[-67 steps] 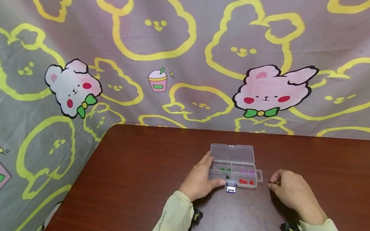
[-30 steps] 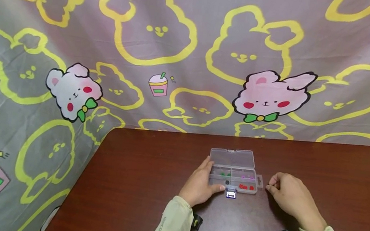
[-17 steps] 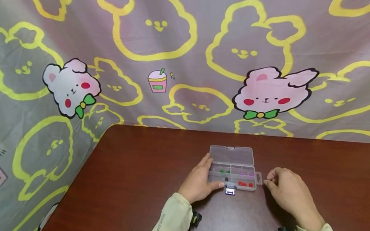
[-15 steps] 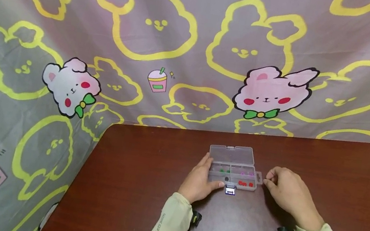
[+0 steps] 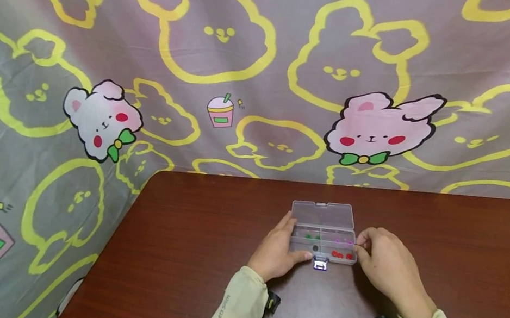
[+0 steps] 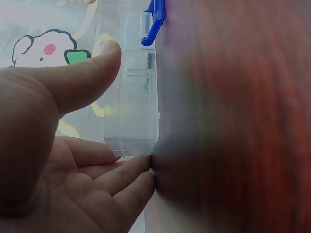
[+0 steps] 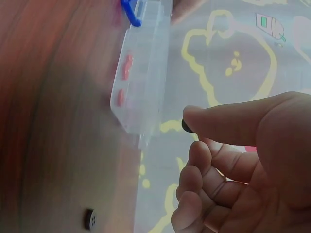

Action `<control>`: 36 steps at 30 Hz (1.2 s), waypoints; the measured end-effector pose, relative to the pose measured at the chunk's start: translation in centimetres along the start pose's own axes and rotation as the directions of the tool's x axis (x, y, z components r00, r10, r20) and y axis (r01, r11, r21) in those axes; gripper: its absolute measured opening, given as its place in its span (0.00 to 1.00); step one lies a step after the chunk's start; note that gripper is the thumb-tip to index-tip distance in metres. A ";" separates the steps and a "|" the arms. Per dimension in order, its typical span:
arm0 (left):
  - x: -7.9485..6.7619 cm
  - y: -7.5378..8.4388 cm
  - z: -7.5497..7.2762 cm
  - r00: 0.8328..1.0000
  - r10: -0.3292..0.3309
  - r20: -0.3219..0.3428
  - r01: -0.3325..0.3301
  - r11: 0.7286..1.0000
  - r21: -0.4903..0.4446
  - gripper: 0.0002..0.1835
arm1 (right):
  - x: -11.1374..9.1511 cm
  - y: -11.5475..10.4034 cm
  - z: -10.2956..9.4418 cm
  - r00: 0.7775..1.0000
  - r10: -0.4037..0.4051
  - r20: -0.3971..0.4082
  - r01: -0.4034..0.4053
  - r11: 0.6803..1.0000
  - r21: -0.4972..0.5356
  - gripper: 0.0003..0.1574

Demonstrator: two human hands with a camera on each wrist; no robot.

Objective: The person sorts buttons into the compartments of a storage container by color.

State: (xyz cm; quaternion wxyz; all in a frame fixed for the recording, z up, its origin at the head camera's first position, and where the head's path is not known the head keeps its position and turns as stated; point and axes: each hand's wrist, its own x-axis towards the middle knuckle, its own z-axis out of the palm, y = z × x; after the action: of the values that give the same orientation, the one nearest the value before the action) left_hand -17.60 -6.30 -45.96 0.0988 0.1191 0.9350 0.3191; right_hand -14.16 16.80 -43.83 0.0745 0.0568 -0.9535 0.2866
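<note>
A clear plastic compartment box (image 5: 355,259) stands with its lid (image 5: 323,214) raised at the back. Small green pieces (image 5: 312,237), purple ones (image 5: 343,242) and red ones (image 5: 342,255) lie in separate compartments, with a dark piece (image 5: 315,248) in the front left one. My left hand (image 5: 274,249) holds the box's left end, thumb at the front edge and fingers along the side. Beside the right end, my right hand (image 5: 390,261) pinches a black button (image 7: 186,126) between thumb and forefinger. The thumb partly covers that button.
Another black button (image 7: 90,219) is on the brown table (image 5: 202,250), seen in the right wrist view. The box's blue-edged latch (image 5: 320,263) hangs down in front. A patterned cloth (image 5: 268,73) hangs behind the table and along its left side.
My right hand has moved left to the box's right end, now overlapping the hanging tab there. The left hand stays on the box. The view shifts slightly.
</note>
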 end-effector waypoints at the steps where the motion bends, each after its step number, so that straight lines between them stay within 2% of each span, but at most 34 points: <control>1: 0.0 0.0 0.0 1.000 -0.002 -0.001 0.002 1.000 -0.002 0.46 | 0.0 -0.2 0.0 1.000 -0.003 -0.004 0.003 1.000 0.002 0.08; 11: -0.2 0.2 0.2 0.999 -0.040 0.006 0.040 0.999 -0.021 0.46 | 0.0 -1.3 0.5 1.000 -0.010 -0.003 0.010 1.000 0.010 0.09; 21: -0.1 0.1 0.2 1.000 -0.018 -0.014 0.018 1.000 -0.014 0.46 | 0.4 -2.2 1.7 0.998 -0.053 -0.020 0.054 0.998 0.031 0.11; 36: -0.1 -0.2 0.2 1.000 -0.004 -0.005 0.004 1.000 0.002 0.46 | 0.7 -3.2 3.2 0.992 -0.115 -0.043 0.117 0.993 0.027 0.13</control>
State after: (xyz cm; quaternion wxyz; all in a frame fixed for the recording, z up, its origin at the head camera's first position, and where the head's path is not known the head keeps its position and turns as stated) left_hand -17.45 -6.42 -46.22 0.0969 0.1164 0.9358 0.3182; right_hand -14.68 12.29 -44.67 0.1101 0.1073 -0.9424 0.2971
